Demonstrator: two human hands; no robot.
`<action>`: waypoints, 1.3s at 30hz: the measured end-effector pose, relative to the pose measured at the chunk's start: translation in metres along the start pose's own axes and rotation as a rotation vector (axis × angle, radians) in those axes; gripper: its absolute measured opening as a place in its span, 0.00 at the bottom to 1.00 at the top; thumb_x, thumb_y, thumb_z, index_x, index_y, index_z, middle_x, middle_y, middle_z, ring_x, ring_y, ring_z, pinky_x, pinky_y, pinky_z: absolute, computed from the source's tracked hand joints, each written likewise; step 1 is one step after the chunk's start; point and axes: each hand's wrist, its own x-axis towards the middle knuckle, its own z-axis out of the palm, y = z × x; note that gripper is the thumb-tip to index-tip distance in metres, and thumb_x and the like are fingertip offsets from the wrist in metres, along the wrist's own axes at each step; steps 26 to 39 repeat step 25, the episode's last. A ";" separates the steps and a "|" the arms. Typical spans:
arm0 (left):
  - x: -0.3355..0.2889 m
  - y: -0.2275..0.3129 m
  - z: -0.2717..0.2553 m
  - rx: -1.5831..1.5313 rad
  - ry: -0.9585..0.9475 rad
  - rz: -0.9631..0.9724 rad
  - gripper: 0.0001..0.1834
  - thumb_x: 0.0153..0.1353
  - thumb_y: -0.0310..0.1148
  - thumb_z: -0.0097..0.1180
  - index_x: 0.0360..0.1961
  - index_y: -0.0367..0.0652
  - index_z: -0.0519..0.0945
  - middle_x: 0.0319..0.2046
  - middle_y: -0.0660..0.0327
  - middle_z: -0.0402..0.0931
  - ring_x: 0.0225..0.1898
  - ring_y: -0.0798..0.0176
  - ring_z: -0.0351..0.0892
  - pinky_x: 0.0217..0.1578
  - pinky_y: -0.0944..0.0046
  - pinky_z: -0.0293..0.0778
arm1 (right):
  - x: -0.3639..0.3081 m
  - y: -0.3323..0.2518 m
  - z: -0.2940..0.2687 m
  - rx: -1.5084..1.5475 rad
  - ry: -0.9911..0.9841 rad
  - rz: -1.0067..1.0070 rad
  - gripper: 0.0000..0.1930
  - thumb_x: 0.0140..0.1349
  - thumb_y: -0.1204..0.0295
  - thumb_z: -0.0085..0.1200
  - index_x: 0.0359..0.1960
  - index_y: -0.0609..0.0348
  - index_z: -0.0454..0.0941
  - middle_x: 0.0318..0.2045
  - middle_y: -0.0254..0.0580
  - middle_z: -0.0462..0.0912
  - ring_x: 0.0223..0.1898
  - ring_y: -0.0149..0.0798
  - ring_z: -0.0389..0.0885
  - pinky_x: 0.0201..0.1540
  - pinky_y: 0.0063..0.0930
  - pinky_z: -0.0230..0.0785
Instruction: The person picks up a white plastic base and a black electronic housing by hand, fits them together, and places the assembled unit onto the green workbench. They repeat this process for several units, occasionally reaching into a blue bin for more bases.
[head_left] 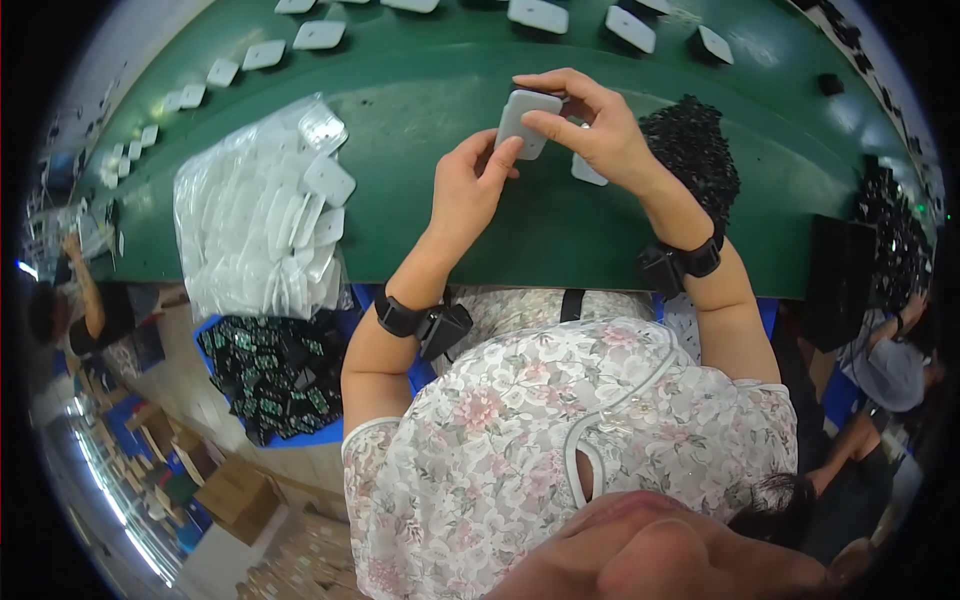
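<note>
Above the green table, both hands hold a white rounded-rectangular plastic casing (523, 137) with a dark edge or part behind its top. My left hand (468, 188) is closed on its lower left corner, thumb on the front face. My right hand (603, 128) grips the upper right, its thumb pressed on the white face and its fingers round the top. What the fingers behind it touch is hidden. Just below my right hand lies another white casing (587, 170), partly covered by that hand. A heap of small black parts (693, 150) sits beside my right forearm.
On the left, a clear plastic bag (245, 225) bulges with white casings. Several white casings (320, 36) stand in a curved row along the far side. A blue bin of dark and green parts (275, 375) is below the left table edge. Other people work at both sides.
</note>
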 end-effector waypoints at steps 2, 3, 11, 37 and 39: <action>0.005 0.007 0.014 -0.209 0.024 -0.017 0.18 0.64 0.39 0.58 0.45 0.33 0.80 0.27 0.62 0.81 0.26 0.70 0.77 0.28 0.71 0.72 | -0.011 -0.007 0.001 0.174 0.076 0.101 0.20 0.61 0.69 0.61 0.54 0.60 0.75 0.48 0.38 0.78 0.47 0.29 0.76 0.50 0.25 0.69; 0.010 0.007 0.021 -0.206 -0.004 -0.005 0.18 0.64 0.39 0.58 0.45 0.33 0.80 0.27 0.62 0.81 0.26 0.70 0.77 0.28 0.71 0.72 | -0.017 -0.011 0.001 0.331 0.178 0.154 0.19 0.62 0.70 0.60 0.54 0.60 0.74 0.48 0.38 0.78 0.47 0.30 0.76 0.51 0.25 0.69; 0.009 0.014 0.042 -0.093 -0.139 0.197 0.17 0.63 0.30 0.57 0.53 0.38 0.76 0.41 0.58 0.77 0.37 0.67 0.78 0.38 0.68 0.75 | -0.034 -0.006 -0.146 -0.053 0.464 0.061 0.18 0.61 0.75 0.57 0.54 0.59 0.75 0.45 0.35 0.79 0.47 0.29 0.76 0.53 0.24 0.68; -0.099 -0.013 -0.049 0.123 0.134 0.128 0.14 0.69 0.27 0.46 0.54 0.36 0.75 0.49 0.56 0.74 0.38 0.71 0.77 0.31 0.75 0.70 | -0.002 0.084 -0.343 -0.625 -0.016 0.429 0.15 0.62 0.63 0.58 0.45 0.58 0.81 0.37 0.29 0.81 0.43 0.27 0.76 0.48 0.24 0.68; -0.099 -0.013 -0.049 0.123 0.134 0.128 0.14 0.69 0.27 0.46 0.54 0.36 0.75 0.49 0.56 0.74 0.38 0.71 0.77 0.31 0.75 0.70 | -0.002 0.084 -0.343 -0.625 -0.016 0.429 0.15 0.62 0.63 0.58 0.45 0.58 0.81 0.37 0.29 0.81 0.43 0.27 0.76 0.48 0.24 0.68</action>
